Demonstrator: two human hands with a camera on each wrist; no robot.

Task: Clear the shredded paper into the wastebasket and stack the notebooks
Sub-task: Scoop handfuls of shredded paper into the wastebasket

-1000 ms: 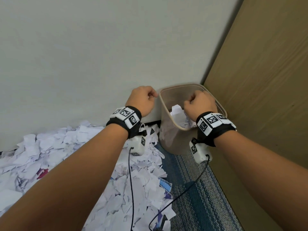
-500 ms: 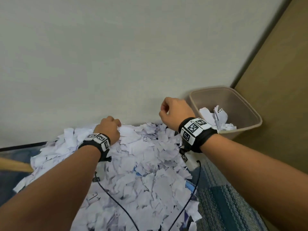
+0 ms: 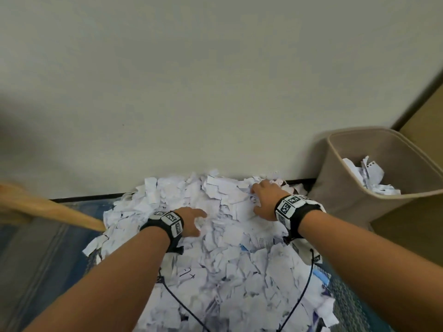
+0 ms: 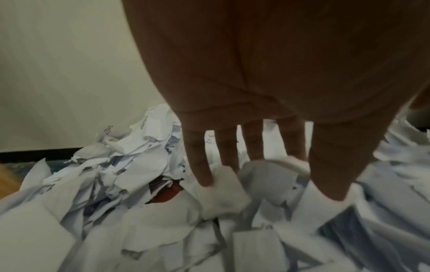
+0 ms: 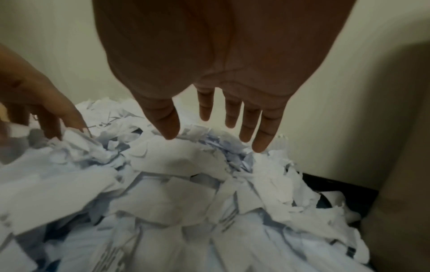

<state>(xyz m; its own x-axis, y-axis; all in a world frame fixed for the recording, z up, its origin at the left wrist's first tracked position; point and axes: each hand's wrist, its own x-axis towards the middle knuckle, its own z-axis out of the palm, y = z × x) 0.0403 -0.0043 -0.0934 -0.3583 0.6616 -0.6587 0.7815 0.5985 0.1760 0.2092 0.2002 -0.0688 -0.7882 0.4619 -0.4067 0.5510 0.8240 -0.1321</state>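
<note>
A big heap of white shredded paper (image 3: 223, 248) lies on the floor against the wall. My left hand (image 3: 191, 220) reaches into its middle with straight, spread fingers (image 4: 200, 165) touching the scraps. My right hand (image 3: 262, 200) rests on the heap's far right part, its fingers (image 5: 260, 132) straight and spread just above the paper (image 5: 174, 165). The beige wastebasket (image 3: 340, 188) stands to the right in the corner, with some scraps inside. A reddish cover (image 4: 165, 191) peeks out under the scraps; no notebook shows plainly.
A plain wall (image 3: 191, 92) rises right behind the heap. A wooden panel (image 3: 426, 121) stands at the far right beyond the wastebasket. A light wooden bar (image 3: 48, 212) juts in from the left. Striped blue-grey carpet (image 3: 43, 259) surrounds the heap. Two black cables (image 3: 302, 295) trail from my wrists.
Both hands left the wastebasket, swung left and down to the heap, and went from curled to straight, spread fingers on the paper. The view turned left with them.
</note>
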